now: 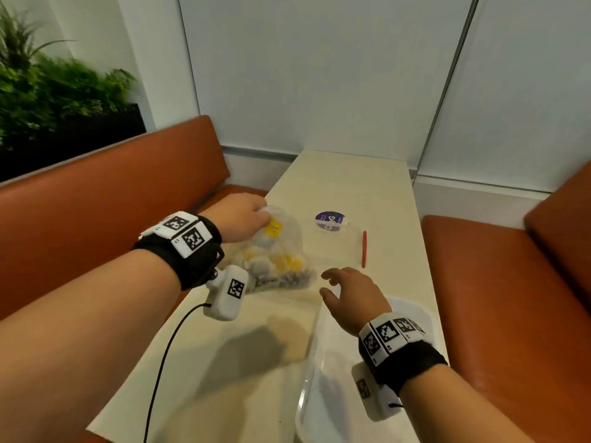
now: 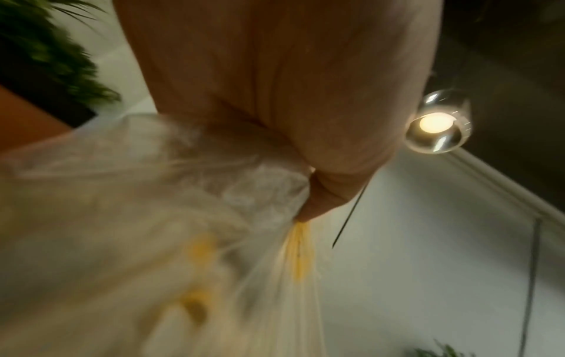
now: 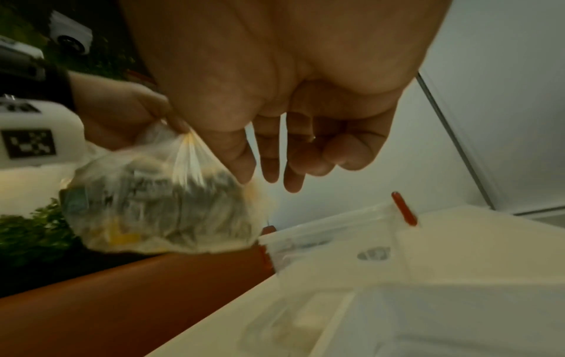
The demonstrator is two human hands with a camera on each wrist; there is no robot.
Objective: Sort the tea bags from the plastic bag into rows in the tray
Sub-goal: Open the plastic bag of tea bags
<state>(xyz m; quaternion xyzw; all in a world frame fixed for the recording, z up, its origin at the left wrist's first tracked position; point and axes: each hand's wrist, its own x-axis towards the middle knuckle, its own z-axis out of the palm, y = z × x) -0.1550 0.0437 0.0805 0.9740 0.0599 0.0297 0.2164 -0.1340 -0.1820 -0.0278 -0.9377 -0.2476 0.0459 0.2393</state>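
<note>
A clear plastic bag (image 1: 275,254) stuffed with yellow-tagged tea bags hangs bunched at its neck from my left hand (image 1: 252,215), over the table's left edge. In the left wrist view the fingers (image 2: 318,198) pinch the gathered plastic bag (image 2: 146,241). My right hand (image 1: 335,284) hovers with its fingers spread and relaxed just right of the bag, above the far end of the white tray (image 1: 311,362), holding nothing. The right wrist view shows the right hand (image 3: 269,166) beside the bag (image 3: 159,205). Whether the bag's bottom touches the table is unclear.
A clear plastic box (image 1: 339,241) with a round purple sticker (image 1: 331,221) and a red latch (image 1: 364,249) sits beyond my hands on the narrow cream table (image 1: 224,362). Orange bench seats (image 1: 499,298) flank the table; a wall closes its far end.
</note>
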